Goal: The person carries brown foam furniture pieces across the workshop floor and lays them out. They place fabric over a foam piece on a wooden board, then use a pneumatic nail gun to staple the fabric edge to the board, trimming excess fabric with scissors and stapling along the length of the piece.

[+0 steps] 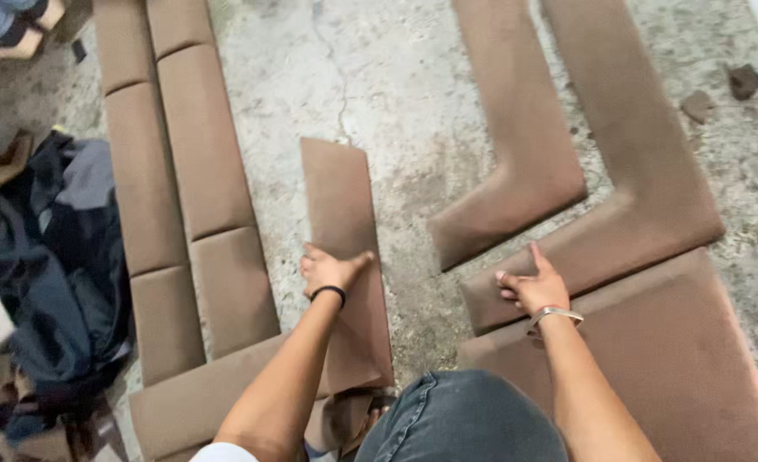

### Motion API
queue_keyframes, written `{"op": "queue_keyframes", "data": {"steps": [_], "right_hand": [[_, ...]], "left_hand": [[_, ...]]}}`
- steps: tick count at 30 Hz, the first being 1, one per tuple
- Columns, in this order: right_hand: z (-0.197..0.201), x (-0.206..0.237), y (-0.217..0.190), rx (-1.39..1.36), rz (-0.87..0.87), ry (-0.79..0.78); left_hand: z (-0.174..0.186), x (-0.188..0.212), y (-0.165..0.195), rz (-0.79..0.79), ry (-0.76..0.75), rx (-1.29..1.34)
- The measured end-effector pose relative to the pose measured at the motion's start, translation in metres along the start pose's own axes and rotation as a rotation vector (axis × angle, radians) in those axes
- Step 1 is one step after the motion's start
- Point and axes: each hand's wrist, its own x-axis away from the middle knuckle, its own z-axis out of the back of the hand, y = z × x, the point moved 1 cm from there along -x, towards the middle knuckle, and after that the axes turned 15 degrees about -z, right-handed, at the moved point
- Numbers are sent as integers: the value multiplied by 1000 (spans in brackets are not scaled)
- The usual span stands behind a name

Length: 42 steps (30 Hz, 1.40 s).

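Head view: left hand (329,272) flat, fingers spread, pressing the narrow brown panel (345,257) to the floor (413,128); right hand (534,287), loosely open, braces on the L-shaped panel (635,205) right of it.

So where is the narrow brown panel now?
In the head view the narrow panel lies on the concrete floor at centre, under the left hand, between the long cushion rows and the L-shaped pieces.

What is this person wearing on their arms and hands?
Both forearms are bare, with no gloves and no long sleeves. The left hand has a thin black band round its wrist. The right hand has a silvery metal bangle at the wrist. A bit of white sleeve shows at the left upper arm.
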Motion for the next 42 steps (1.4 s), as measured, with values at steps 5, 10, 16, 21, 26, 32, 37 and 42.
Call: {"op": "queue_keyframes", "data": {"steps": [5,10,16,21,26,32,37,42], "right_hand": [[-2,12,-6,57,54,52],[-10,19,0,57,67,36],[-8,1,5,98,42,48],[-38,5,-13,215,275,-360],[-100,43,-17,275,564,-772],[-99,52,-25,-393,331,-629],[-102,24,-75,-634,309,-613],[-85,0,-85,-239,124,-285]], "left_hand": [[-12,2,-29,-83,-120,80],[26,20,-138,-383,-430,34],[73,61,-129,-609,-780,-186],[111,27,-24,-943,-840,-516],[111,-6,121,-1119,-1036,-655],[110,-7,136,-1191,352,-89],[33,-16,122,-380,-95,1242],[-8,-81,153,-366,-17,1193]]}}
